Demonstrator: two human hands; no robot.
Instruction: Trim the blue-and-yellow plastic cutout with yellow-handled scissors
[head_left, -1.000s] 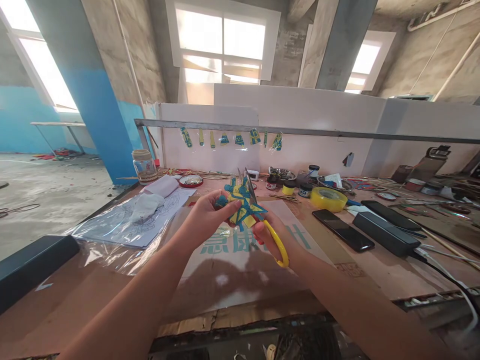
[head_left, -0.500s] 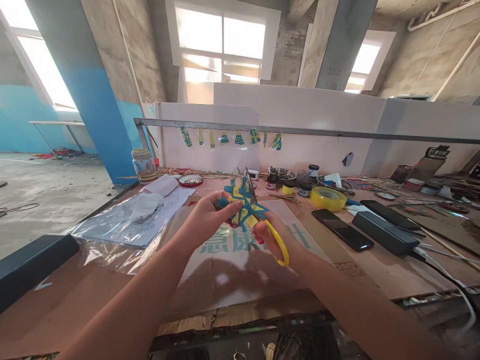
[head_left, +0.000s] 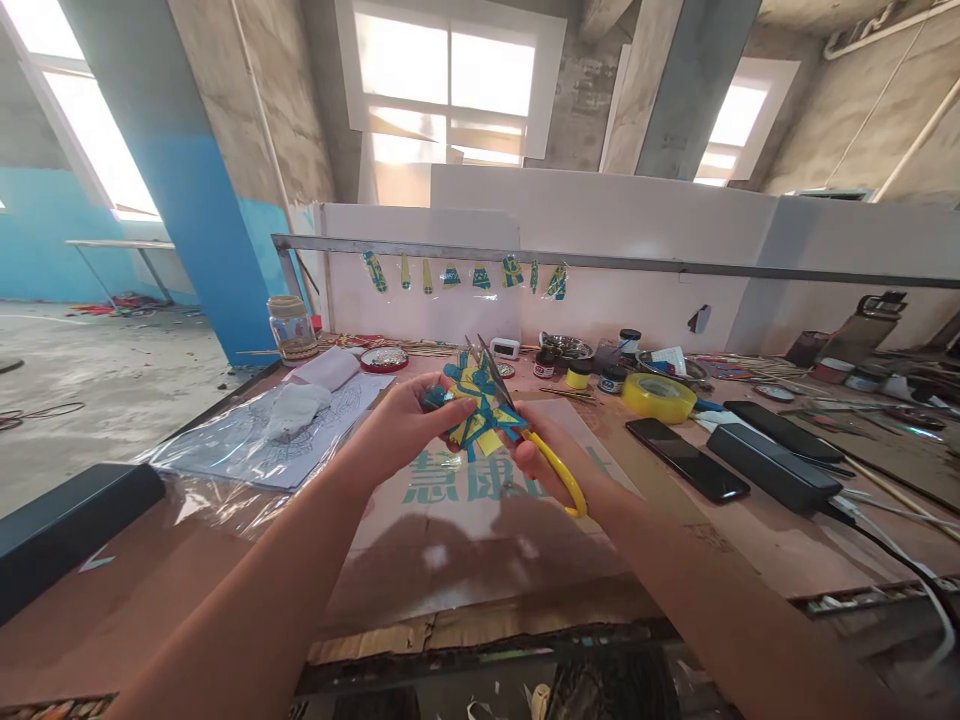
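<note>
1. Head view, left hand (head_left: 397, 425): it is closed in a pinch on a blue and yellow painted cut-out (head_left: 474, 398), thumb on the near face and fingers behind it, holding the piece up above the workbench (head_left: 720, 545).
2. Head view, right hand (head_left: 551, 462): it is curled through the yellow handles of a pair of scissors (head_left: 525, 425), with a finger inside the lower loop. The blades stand apart and point up and away from the hand, crossing the right-hand part of the cut-out.
3. The cut-out sits between the two hands, touching the left fingertips and the scissor blades, and just above the right hand's knuckles.
4. Below both hands lies a sheet of cardboard with green printed characters (head_left: 480, 520).
5. Beyond the left hand and to its outer side are a clear plastic sheet over a line drawing (head_left: 255, 445), a folded white cloth (head_left: 296, 408), a glass jar (head_left: 291, 328) and a round red dish (head_left: 384, 359).
6. To the outer side of the right hand lie a roll of yellow tape (head_left: 658, 397), a dark phone (head_left: 686, 458) and a long black case (head_left: 772, 466), all well apart from it.
7. Beyond the right hand are small paint pots (head_left: 577, 375), near the back panel.
8. Above both hands, small painted pieces (head_left: 480, 275) hang from a metal rail (head_left: 750, 266).
</note>
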